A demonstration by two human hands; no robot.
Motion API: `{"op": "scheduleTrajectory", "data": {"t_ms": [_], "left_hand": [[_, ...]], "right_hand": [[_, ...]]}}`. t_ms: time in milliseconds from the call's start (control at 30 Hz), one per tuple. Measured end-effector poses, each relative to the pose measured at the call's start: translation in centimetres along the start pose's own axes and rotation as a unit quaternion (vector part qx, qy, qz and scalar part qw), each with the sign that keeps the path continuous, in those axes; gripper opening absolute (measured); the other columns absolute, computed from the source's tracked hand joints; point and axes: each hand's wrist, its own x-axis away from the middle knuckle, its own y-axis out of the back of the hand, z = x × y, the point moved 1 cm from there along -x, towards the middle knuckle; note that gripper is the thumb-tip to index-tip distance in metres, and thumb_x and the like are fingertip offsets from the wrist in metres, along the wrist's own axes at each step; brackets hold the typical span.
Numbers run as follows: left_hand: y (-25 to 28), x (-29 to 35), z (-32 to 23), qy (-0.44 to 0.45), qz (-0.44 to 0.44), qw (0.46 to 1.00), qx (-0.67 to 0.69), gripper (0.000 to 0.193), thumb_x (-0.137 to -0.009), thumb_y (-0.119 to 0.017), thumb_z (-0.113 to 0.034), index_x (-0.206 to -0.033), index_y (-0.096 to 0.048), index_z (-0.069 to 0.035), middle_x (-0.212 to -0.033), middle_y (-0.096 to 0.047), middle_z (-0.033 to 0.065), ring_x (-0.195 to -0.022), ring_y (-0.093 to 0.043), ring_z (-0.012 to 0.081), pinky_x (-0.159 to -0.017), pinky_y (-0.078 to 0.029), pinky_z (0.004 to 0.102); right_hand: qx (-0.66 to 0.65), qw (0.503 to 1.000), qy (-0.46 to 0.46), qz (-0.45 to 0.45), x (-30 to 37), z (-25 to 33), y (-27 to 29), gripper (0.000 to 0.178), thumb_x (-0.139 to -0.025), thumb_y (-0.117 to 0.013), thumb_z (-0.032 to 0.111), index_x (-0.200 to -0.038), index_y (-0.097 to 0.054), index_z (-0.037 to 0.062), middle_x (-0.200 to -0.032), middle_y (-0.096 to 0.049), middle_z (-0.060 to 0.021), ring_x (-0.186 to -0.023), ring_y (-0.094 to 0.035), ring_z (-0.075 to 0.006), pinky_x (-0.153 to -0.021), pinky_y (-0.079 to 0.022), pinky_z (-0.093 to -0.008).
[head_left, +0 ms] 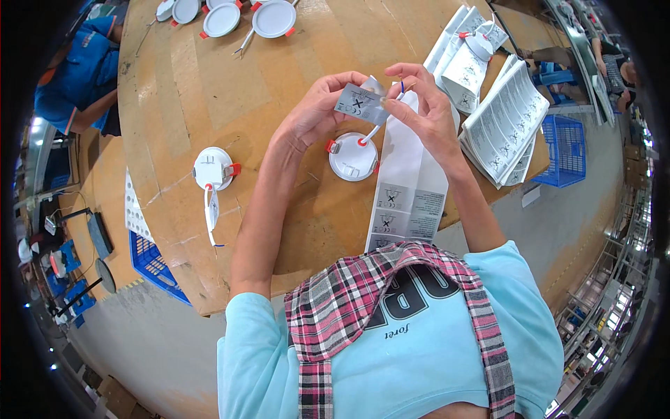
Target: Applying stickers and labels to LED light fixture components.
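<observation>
Bench (174,84) brown. On bench: white lamps (343,159), red clips (236,170). Above bench: black-printed grey label (361,105). Right of bench: blue basket (564,150). Apron (331,297) pink-black-white plaid.

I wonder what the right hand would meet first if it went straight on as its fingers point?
Likely the grey label, held in the left hand, though exact depth is unclear.

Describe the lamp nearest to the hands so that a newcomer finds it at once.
On the brown table, find the long label strip. Just left of it lies a round white lamp. Only its cable runs up to the left hand and right hand.
</observation>
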Motion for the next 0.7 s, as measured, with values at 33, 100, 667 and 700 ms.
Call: {"op": "scheduleTrajectory", "data": {"t_ms": [33, 100, 667, 700], "left_hand": [[-0.1, -0.1, -0.1, 0.000, 0.001, 1.000, 0.000, 0.025, -0.085, -0.062, -0.012, -0.108, -0.057, -0.002, -0.098, -0.062, 0.0043, -0.091, -0.062, 0.0125, -0.082, -0.053, 0.0285], [-0.4, -0.1, -0.2, -0.028, -0.031, 0.998, -0.056, 0.018, -0.084, -0.062, -0.009, -0.102, -0.059, -0.004, -0.097, -0.063, 0.0023, -0.089, -0.062, 0.0104, -0.081, -0.052, 0.0262], [-1.5, 0.9, -0.9, -0.128, -0.200, 0.967, -0.089, 0.022, -0.088, -0.057, -0.012, -0.108, -0.060, -0.001, -0.100, -0.063, 0.0065, -0.097, -0.060, 0.0140, -0.084, -0.049, 0.0290], [-1.7, 1.2, -1.3, -0.208, -0.231, 0.948, -0.067, 0.026, -0.089, -0.057, -0.014, -0.111, -0.058, 0.000, -0.103, -0.063, 0.0086, -0.101, -0.059, 0.0159, -0.087, -0.048, 0.0310]], "right_hand": [[0.003, 1.000, 0.004, -0.011, 0.0, -0.2, 0.0, 0.015, -0.077, -0.071, 0.022, -0.083, -0.064, 0.0098, -0.116, -0.053, -0.0019, -0.115, -0.042, -0.0185, -0.100, -0.031, -0.0359], [0.007, 1.000, 0.008, -0.022, 0.1, -0.3, 0.1, 0.015, -0.077, -0.070, 0.022, -0.083, -0.064, 0.0093, -0.115, -0.052, -0.0019, -0.115, -0.042, -0.0184, -0.100, -0.031, -0.0355], [0.082, 0.992, 0.065, -0.069, -0.5, -0.5, 0.4, 0.016, -0.077, -0.073, 0.019, -0.081, -0.065, 0.0044, -0.098, -0.056, -0.0027, -0.092, -0.053, -0.0168, -0.085, -0.041, -0.0295], [0.082, 0.992, 0.065, -0.072, -0.5, -0.3, 0.4, 0.016, -0.077, -0.073, 0.019, -0.081, -0.065, 0.0044, -0.098, -0.056, -0.0027, -0.092, -0.053, -0.0168, -0.085, -0.041, -0.0295]]}}
